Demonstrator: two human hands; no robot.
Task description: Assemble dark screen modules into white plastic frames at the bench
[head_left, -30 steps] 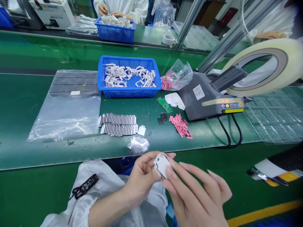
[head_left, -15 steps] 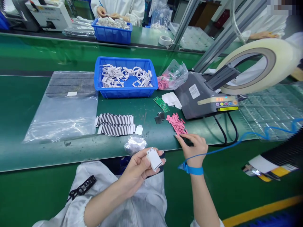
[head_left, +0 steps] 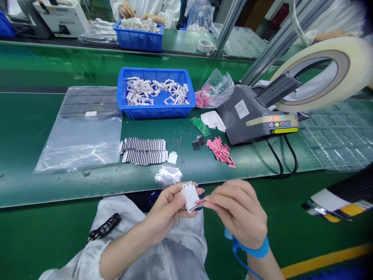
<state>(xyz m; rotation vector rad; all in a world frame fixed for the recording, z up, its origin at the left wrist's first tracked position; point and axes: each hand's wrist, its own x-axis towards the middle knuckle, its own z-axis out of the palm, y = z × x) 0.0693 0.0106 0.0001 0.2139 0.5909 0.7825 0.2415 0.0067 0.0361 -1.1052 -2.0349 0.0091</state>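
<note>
My left hand (head_left: 171,204) grips a small white rectangular part (head_left: 190,196) over my lap, its flat face turned up. Between the thumb and forefinger of my right hand (head_left: 240,210) is a thin pink strip (head_left: 199,201), whose tip meets or overlaps the lower right side of the white part. A blue band (head_left: 258,249) circles my right wrist. Past my hands, a pile of pink strips (head_left: 220,149) lies on the bench. Left of it are rows of thin dark-and-white pieces (head_left: 142,151), one white piece (head_left: 172,158) and crumpled clear film (head_left: 168,176).
A blue bin (head_left: 157,112) of white frames stands mid-bench, beside a clear bag (head_left: 96,144) of stacked pieces. To the right are a grey tape dispenser (head_left: 244,112), a green circuit board (head_left: 200,126) and clear trays (head_left: 340,136). Across the bench, a person's hands (head_left: 126,9) hover at another bin.
My right hand has come from the pink pile to the white part, bringing one pink strip. My left hand stays nearly in place with the white part.
</note>
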